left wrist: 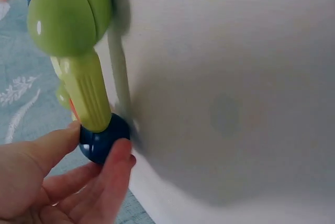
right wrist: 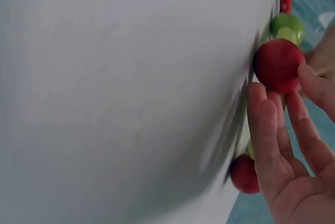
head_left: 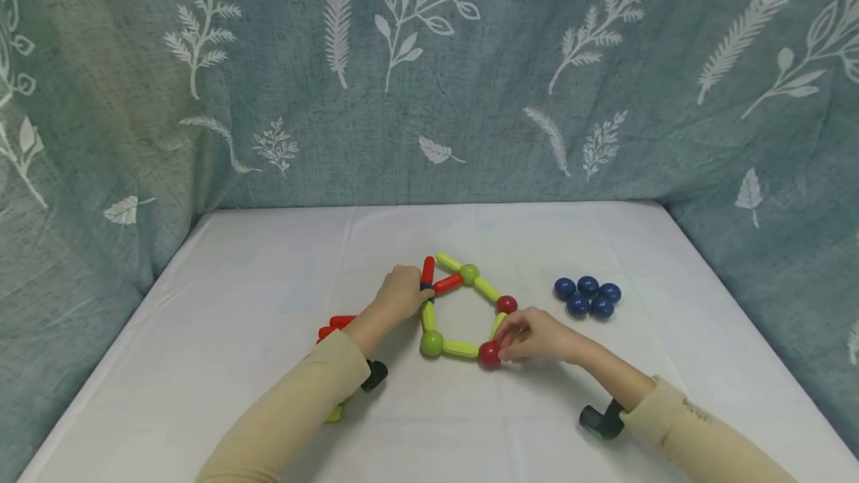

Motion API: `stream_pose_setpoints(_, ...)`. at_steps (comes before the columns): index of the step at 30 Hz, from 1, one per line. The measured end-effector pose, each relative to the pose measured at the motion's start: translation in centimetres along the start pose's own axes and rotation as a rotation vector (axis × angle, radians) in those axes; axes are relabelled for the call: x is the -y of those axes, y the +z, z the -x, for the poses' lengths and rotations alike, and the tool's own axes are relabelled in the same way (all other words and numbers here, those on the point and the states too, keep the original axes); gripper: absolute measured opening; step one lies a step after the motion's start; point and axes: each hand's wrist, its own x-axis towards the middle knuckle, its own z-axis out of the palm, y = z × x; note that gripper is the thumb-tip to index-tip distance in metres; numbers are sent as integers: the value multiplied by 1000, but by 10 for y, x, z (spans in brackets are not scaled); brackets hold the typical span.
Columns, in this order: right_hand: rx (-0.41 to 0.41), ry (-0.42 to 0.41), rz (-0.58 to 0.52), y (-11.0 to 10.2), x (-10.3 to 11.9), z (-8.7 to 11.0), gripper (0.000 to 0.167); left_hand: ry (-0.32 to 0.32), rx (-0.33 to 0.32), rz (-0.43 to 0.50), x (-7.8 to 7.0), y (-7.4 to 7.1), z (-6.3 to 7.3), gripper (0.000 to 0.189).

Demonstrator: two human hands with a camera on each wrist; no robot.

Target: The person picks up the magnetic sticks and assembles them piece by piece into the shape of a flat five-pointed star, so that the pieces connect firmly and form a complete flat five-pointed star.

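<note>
On the white table lies a ring of rods and balls. My left hand (head_left: 401,293) pinches a blue ball (left wrist: 93,148) at the ring's left corner, between thumb and fingers. From that ball a yellow-green rod (head_left: 429,317) runs to the near green ball (head_left: 432,343); two red rods (head_left: 448,284) also meet there. My right hand (head_left: 540,335) pinches the near red ball (right wrist: 277,64) by its side. Another yellow-green rod (head_left: 460,349) joins this ball to the near green one. Farther back sit a second red ball (head_left: 506,304) and a far green ball (head_left: 470,273).
Several loose blue balls (head_left: 587,286) cluster right of the ring. Left of it, red rods (head_left: 342,320) and a yellow-green piece (head_left: 334,414) are partly hidden by my left arm. A patterned curtain (head_left: 429,133) hangs behind the table (head_left: 201,408).
</note>
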Motion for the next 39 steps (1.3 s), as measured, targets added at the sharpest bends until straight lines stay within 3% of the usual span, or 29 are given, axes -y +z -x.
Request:
stream_pose_setpoints(5, 72, -47, 10, 7, 3, 3, 25, -4, 24, 27, -5, 2, -9, 21)
stream_pose_setpoints(9, 37, -95, 50, 4, 3, 8, 25, -5, 26, 36, -8, 2, -14, 27)
stream_pose_setpoints(14, -147, -135, 71, -15, -3, 23, 24, 1, 31, 25, -10, 2, -16, 29)
stream_pose_setpoints(21, -450, -62, 48, -56, -13, 47, 28, 7, 43, 31, -15, 5, -18, 33)
stream_pose_setpoints(29, -617, 14, 200, -100, -39, 66, 32, -6, 27, 34, -15, 7, -17, 36)
stream_pose_setpoints(33, -595, 100, 191, -116, -60, 72, 39, 4, 16, 54, -14, 7, -18, 36)
stream_pose_setpoints(39, -426, 198, 89, -128, -81, 76, 50, 18, -6, 78, -9, 6, -21, 34)
